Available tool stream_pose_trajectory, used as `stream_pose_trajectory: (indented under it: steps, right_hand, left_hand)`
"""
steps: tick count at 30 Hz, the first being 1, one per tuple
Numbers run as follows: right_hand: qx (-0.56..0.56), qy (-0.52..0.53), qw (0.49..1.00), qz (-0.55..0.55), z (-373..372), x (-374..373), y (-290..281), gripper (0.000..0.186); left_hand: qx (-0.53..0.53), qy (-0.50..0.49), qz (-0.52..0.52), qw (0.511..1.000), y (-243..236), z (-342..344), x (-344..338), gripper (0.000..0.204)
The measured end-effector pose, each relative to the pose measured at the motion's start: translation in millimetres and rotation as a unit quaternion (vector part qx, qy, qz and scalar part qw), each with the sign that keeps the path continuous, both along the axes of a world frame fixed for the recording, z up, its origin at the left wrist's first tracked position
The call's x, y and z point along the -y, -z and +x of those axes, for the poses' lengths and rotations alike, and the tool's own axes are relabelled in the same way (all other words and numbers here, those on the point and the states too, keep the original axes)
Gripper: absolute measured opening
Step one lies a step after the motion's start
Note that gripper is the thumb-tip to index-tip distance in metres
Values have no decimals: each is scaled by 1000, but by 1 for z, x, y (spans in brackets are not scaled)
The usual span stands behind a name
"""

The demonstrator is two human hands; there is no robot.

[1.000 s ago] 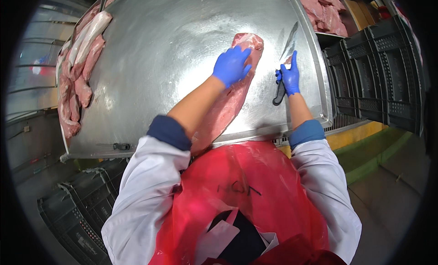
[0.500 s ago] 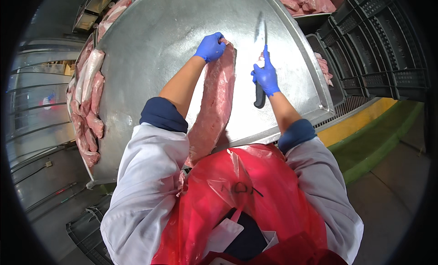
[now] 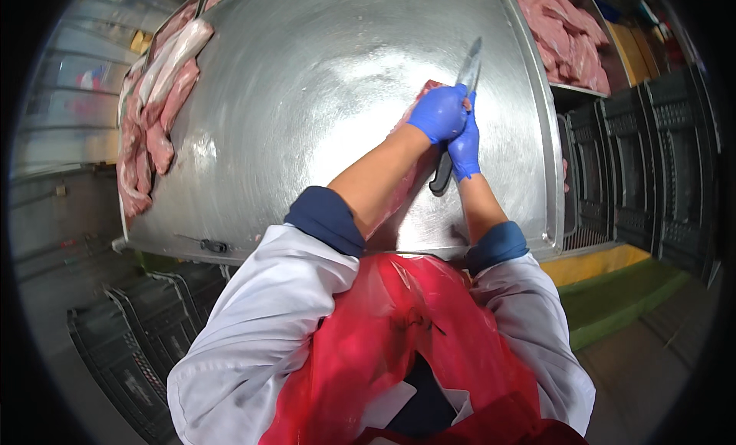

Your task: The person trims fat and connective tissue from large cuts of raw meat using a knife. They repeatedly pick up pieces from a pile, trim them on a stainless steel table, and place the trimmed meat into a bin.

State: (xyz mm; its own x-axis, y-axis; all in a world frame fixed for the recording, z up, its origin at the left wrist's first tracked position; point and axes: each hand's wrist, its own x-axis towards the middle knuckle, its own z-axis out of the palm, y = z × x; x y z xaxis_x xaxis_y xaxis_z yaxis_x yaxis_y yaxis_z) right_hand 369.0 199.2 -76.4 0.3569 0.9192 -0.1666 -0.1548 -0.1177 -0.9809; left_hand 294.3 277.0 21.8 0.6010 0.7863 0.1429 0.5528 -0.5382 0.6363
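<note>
A long strip of pink raw meat [image 3: 400, 190] lies on the metal table [image 3: 307, 115], partly covered by my left forearm. My right hand [image 3: 465, 147] is wrapped round a knife [image 3: 471, 64], its black handle showing below the fist and its blade pointing away from me. Beside it and overlapping it, my left hand [image 3: 439, 115] is closed just at the base of the blade. A small pink scrap of meat [image 3: 466, 105] shows at the left fingertips. The far end of the strip pokes out behind my left hand.
Several long meat pieces [image 3: 161, 111] are heaped along the table's left edge. A thin tool with a dark handle [image 3: 215, 246] lies by the near left edge. At the far right is a container of meat [image 3: 563, 35]. Black crates [image 3: 629, 154] stand right; more crates [image 3: 142, 330] sit lower left.
My left hand has let go of the strip's far end and moved right to meet my right hand at the knife. The strip now slants rightward. The view has shifted.
</note>
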Motion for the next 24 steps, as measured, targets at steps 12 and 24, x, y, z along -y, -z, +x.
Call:
stream_pose_trajectory:
  steps: [12, 24]
  right_hand:
    - [-34, 50, 998, -9, -1, 91, 90, 53]
    - [-9, 53, 998, -14, -31, 129, 46, 46]
  left_hand:
    - [131, -21, -110, 985, -3, 31, 49, 10]
    - [237, 33, -113, 964, -36, 59, 83, 9]
